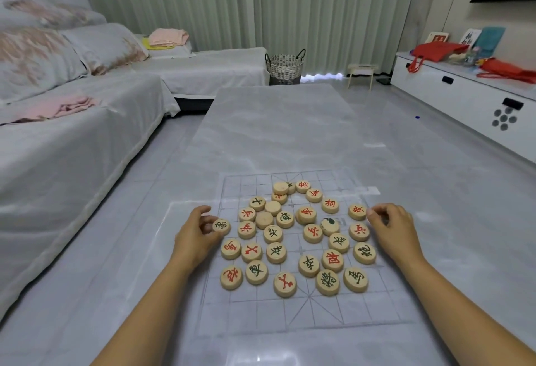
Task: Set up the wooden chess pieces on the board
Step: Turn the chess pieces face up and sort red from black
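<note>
From the head camera we look down on a long grey marble-patterned counter [275,127]. On its near end lies a thin pale board sheet printed with a faint grid [290,313]. The round pale wooden chess pieces [277,252], marked with red or dark characters, sit in a loose jumble over the middle and far part of the board. They are not lined up in rows; a few lie blank side up and a few rest partly on top of others. The board's nearest rows are bare.

The left hand [200,235] is at the board's left edge with its fingers curled, pinching the left rim of a dark-lettered wooden disc [222,226]. The right hand [391,229] is at the board's right edge, its fingers curled too. Their tips touch the right rim of a red-lettered wooden disc [357,211]; we cannot tell whether they grip it.

To the left stands a sofa under a grey cover [72,139]. Beyond the counter are a woven basket [285,68] and pale green curtains [261,2], with a white cabinet [464,95] to the right
</note>
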Action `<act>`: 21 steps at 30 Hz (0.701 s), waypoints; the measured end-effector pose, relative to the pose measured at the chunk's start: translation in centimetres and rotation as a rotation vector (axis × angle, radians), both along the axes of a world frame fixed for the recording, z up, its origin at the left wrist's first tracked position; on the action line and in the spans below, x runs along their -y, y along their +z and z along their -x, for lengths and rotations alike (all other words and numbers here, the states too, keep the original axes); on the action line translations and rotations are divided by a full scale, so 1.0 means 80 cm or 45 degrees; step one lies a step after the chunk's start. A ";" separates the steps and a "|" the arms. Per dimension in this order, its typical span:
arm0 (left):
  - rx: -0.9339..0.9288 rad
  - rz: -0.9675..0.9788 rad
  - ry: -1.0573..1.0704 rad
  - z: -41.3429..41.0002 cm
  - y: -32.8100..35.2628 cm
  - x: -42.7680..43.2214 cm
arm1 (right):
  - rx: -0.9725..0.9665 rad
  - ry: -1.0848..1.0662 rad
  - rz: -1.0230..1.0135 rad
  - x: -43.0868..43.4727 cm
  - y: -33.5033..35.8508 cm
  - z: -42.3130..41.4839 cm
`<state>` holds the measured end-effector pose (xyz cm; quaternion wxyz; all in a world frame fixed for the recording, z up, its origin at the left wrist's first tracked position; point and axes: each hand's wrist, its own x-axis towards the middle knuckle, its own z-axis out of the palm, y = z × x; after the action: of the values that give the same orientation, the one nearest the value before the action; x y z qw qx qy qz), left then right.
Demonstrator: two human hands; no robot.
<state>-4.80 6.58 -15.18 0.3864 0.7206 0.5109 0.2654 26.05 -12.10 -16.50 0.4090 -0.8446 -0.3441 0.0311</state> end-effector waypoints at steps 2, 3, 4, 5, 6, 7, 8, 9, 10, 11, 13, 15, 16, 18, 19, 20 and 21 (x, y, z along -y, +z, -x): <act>0.032 0.008 -0.016 0.003 -0.004 0.003 | 0.003 0.001 0.001 0.000 -0.001 -0.001; 0.039 -0.005 -0.022 0.004 -0.006 0.004 | 0.002 0.001 -0.002 0.000 -0.001 -0.001; 0.033 -0.023 -0.021 0.005 -0.007 0.005 | 0.000 0.001 -0.004 -0.001 -0.001 0.000; 0.032 -0.043 -0.017 0.005 -0.007 0.005 | -0.002 0.000 -0.005 -0.001 0.000 0.000; 0.024 -0.058 -0.006 0.004 -0.006 0.006 | -0.005 0.000 -0.008 -0.001 0.000 0.000; 0.012 -0.078 -0.001 0.004 -0.006 0.006 | -0.008 0.001 -0.011 -0.001 0.000 0.001; -0.013 -0.103 0.001 0.003 -0.005 0.007 | -0.016 0.003 -0.015 0.000 0.001 0.001; -0.037 -0.127 -0.001 0.002 -0.006 0.008 | -0.029 0.008 -0.024 0.001 0.002 0.002; -0.051 -0.144 -0.005 0.002 -0.006 0.008 | -0.037 0.012 -0.035 0.001 0.003 0.002; -0.049 -0.155 -0.006 0.003 -0.007 0.008 | -0.024 0.006 -0.038 0.000 0.004 0.003; -0.028 -0.169 -0.001 0.004 -0.008 0.009 | 0.057 -0.011 -0.038 -0.007 0.012 0.008; -0.023 -0.183 0.002 0.004 -0.008 0.011 | 0.110 0.056 -0.099 -0.027 0.026 0.019; -0.024 -0.182 0.001 0.003 -0.007 0.012 | 0.127 0.140 -0.125 -0.042 0.034 0.028; -0.015 -0.171 -0.008 0.003 -0.005 0.014 | 0.187 0.355 -0.076 -0.079 0.048 0.051; 0.002 -0.163 -0.013 0.004 -0.006 0.014 | 0.256 0.461 0.008 -0.098 0.052 0.062; 0.029 -0.153 -0.013 0.005 -0.007 0.013 | 0.343 0.553 0.115 -0.117 0.054 0.071; 0.061 -0.143 -0.008 0.005 -0.008 0.012 | 0.424 0.626 0.224 -0.135 0.055 0.080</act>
<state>-5.22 5.65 -15.82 0.3582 0.7361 0.4836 0.3097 19.69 -1.32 -12.11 0.2524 -0.7618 -0.5963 0.0199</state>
